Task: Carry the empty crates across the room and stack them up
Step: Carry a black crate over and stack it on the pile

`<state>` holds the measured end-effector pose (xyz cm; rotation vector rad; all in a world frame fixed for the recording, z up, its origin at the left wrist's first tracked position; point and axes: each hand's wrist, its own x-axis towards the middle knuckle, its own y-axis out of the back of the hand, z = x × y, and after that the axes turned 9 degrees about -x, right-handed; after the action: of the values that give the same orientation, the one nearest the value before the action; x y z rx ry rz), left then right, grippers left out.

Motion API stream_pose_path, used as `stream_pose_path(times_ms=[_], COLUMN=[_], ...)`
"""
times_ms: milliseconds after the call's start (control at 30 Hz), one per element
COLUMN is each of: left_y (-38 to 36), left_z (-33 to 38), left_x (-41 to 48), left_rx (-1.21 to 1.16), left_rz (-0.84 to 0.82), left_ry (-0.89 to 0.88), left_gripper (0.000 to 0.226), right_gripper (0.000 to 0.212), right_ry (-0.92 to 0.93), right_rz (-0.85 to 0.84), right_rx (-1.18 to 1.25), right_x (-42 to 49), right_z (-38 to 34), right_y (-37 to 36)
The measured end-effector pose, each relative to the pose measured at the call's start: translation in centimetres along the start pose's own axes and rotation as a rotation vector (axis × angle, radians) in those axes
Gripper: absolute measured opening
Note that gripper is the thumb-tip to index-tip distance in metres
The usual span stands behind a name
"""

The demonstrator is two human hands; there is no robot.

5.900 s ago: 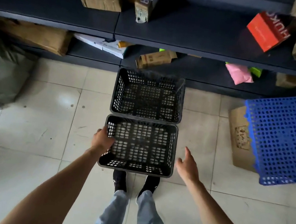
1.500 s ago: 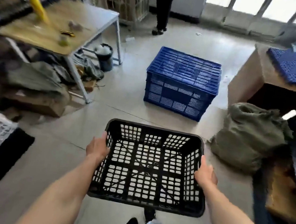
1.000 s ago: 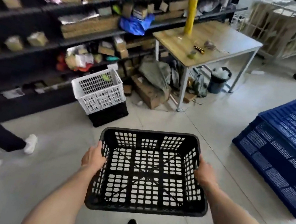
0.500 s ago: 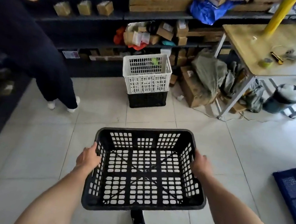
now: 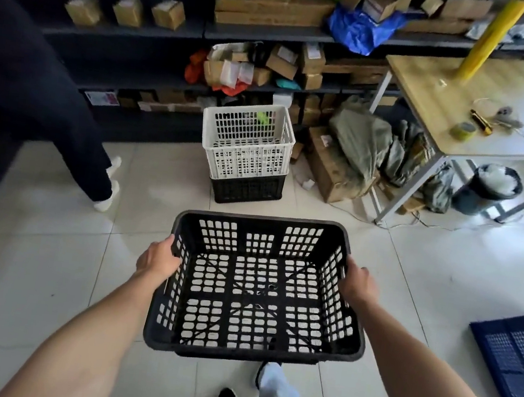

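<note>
- Black perforated plastic crate (image 5: 259,288): empty, held level above the pale tiled floor (image 5: 47,253), open side up, in front of the person's body.
- Left hand (image 5: 159,259): closed over the crate's left rim, fingers wrapped around the top edge.
- Right hand (image 5: 357,286): closed over the crate's right rim, thumb on the outer wall.
- White perforated plastic crate (image 5: 248,140): stacked on top of a second black plastic crate (image 5: 246,189) on the floor, straight ahead of the carried crate and against the dark shelving unit (image 5: 142,32).
- Wooden-topped table with a white metal frame (image 5: 460,101): stands to the right of the stack.
- Dark blue plastic crate (image 5: 518,365): on the floor at the right edge, partly out of frame.
- Second person in dark clothing (image 5: 35,85): stands at the left, near the shelving.
</note>
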<state>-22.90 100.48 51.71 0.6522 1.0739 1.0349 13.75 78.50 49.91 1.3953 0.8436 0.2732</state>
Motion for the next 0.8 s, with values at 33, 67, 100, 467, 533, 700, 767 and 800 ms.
stream_pose_path(times_ms=[33, 67, 100, 467, 533, 700, 767, 800], left_y=[0.1, 0.2, 0.4, 4.0, 4.9, 7.0, 8.2, 8.9], left_z=[0.9, 1.8, 2.6, 9.7, 10.3, 11.5, 12.4, 12.8], left_x=[1.2, 2.4, 3.7, 15.1, 17.8, 25.2, 28.8, 30.2], left_rx=[-0.003, 0.0, -0.003, -0.079, -0.095, -0.094, -0.115, -0.121], left_rz=[0.003, 0.005, 0.008, 0.038, 0.039, 0.015, 0.007, 0.001], left_ry=[-0.007, -0.009, -0.008, 0.031, 0.042, 0.065, 0.058, 0.051], left_gripper=[0.071, 0.072, 0.072, 0.071, 0.071, 0.068, 0.065, 0.062], right_gripper=[0.061, 0.061, 0.061, 0.054, 0.053, 0.062, 0.063, 0.064], right_ry=[-0.001, -0.002, -0.001, 0.023, 0.034, 0.04, 0.035, 0.051], right_rz=[0.006, 0.009, 0.011, 0.027, 0.038, 0.0, -0.002, -0.006], right_rx=[0.002, 0.003, 0.009, 0.085, 0.114, 0.068, 0.005, -0.01], right_x=[1.4, 2.9, 4.5, 19.7, 23.2, 32.5, 32.3, 32.5], right_z=[-0.3, -0.5, -0.9, -7.3, -8.9, -12.7, -16.0, -17.0], right_y=[0.5, 1.0, 1.6, 7.7, 7.6, 6.7, 10.9, 12.1])
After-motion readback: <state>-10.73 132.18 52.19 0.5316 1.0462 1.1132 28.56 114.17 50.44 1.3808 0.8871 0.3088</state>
